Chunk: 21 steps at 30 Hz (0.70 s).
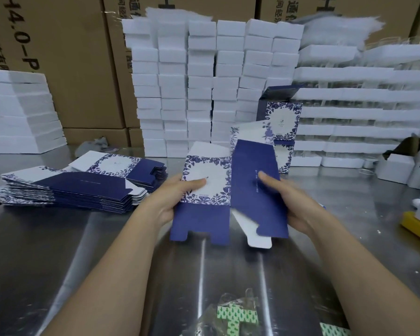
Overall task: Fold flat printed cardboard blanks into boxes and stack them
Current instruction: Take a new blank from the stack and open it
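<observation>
Navy-and-white cardboard blank [204, 215] is held half-opened above a steel table [87, 243]. The left hand [172, 197] pinches its floral panel, thumb on the face, and the right hand [294, 202] grips the navy panel. A pile of flat blanks [83, 187] lies to the left, with folded boxes [284, 117] stacked behind.

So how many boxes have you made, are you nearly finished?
Not nearly. Only a couple of folded printed boxes stand stacked at the back. The left hand and right hand grip one blank, partly opened, its flaps not yet tucked in. A thick pile of flat blanks waits on the table to the left, so most of the job is left.
</observation>
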Each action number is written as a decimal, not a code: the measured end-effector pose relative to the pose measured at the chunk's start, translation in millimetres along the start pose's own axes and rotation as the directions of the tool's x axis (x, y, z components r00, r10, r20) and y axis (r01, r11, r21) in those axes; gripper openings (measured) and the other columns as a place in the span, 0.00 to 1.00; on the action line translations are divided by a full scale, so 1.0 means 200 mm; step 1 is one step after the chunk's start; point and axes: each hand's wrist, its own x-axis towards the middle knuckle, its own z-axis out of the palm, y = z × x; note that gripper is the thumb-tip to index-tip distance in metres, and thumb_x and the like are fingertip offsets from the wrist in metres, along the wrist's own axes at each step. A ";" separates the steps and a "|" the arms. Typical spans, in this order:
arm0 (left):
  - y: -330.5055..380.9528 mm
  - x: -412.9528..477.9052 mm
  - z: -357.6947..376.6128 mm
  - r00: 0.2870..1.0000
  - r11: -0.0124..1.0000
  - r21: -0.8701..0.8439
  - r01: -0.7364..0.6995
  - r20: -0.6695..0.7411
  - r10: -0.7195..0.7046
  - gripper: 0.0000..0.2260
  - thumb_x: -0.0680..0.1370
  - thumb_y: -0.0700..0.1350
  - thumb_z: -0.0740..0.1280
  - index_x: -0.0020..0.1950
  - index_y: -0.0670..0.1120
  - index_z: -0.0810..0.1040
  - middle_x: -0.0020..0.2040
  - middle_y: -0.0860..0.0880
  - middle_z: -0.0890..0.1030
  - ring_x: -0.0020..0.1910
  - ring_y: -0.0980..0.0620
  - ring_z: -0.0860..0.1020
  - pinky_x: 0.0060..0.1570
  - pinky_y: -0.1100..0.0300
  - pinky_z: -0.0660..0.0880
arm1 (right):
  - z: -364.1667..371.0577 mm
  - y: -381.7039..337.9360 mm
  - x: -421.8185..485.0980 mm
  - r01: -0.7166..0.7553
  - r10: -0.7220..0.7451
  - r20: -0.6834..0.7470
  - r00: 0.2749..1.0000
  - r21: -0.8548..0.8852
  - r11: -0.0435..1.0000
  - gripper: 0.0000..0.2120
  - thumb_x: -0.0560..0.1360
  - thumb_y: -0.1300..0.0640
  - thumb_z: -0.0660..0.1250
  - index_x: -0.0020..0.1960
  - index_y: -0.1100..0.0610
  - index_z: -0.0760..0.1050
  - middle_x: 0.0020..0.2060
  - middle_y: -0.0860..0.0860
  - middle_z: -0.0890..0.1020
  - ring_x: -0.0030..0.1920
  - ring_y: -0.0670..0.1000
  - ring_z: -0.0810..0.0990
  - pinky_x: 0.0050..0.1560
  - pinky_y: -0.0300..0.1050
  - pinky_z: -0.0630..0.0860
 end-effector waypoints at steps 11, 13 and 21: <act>-0.01 -0.01 0.13 0.993 0.988 0.117 -0.100 -0.051 0.106 0.12 0.81 0.38 0.72 0.65 0.44 0.83 0.60 0.42 0.87 0.54 0.44 0.87 0.60 0.45 0.82 | -0.03 0.01 0.03 0.059 -0.057 -0.099 0.994 0.022 0.998 0.14 0.75 0.56 0.77 0.60 0.57 0.85 0.51 0.55 0.89 0.44 0.54 0.90 0.36 0.47 0.84; -0.01 -0.02 0.10 0.958 0.832 0.516 -0.205 -0.066 0.277 0.13 0.82 0.38 0.72 0.67 0.45 0.82 0.61 0.47 0.87 0.58 0.47 0.85 0.63 0.48 0.81 | -0.02 0.02 0.04 0.122 -0.175 -0.180 0.968 -0.275 0.954 0.09 0.78 0.61 0.75 0.59 0.57 0.84 0.49 0.52 0.90 0.44 0.52 0.90 0.37 0.44 0.83; 0.05 -0.04 0.08 0.961 0.965 0.129 -0.230 -0.126 0.246 0.10 0.80 0.43 0.75 0.62 0.49 0.84 0.52 0.50 0.89 0.49 0.48 0.89 0.39 0.56 0.84 | 0.00 -0.04 0.02 0.244 -0.259 -0.217 0.941 -0.091 0.965 0.09 0.76 0.50 0.77 0.53 0.54 0.86 0.48 0.54 0.90 0.44 0.58 0.89 0.34 0.53 0.84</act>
